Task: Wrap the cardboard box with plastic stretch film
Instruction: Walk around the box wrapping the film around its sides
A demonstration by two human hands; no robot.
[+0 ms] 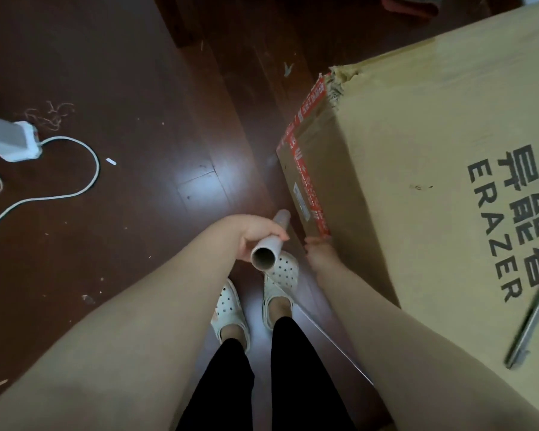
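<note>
Large tan cardboard box [433,150], black "ERAZER" print, red printed tape [308,169] down its near vertical corner; it is stood on the dark wooden floor [137,88], to the right of the feet.

Left hand [255,236]: fingers are curled fully round a pale cardboard film-roll tube [269,245], gripped mid-length. The tube's long axis is tilted, with the open end up toward the camera and the far end down toward the box's taped corner.

Right hand [319,253]: it is laid against the box low on that same corner, fingertips touching the lower end of the tape. It is seen hazily, probably through film; whether film is pinched or only pressed cannot be told.

A thin bright line [333,343] is noted running from near the tube back along the right forearm, judged to be the edge of the clear stretch film.

Key relation: the box lies right of and just beyond the tube; the right hand is the nearer, already on it.

Blurred grey tool [532,321] on the box top. White power strip [19,140] on the floor, far left.
</note>
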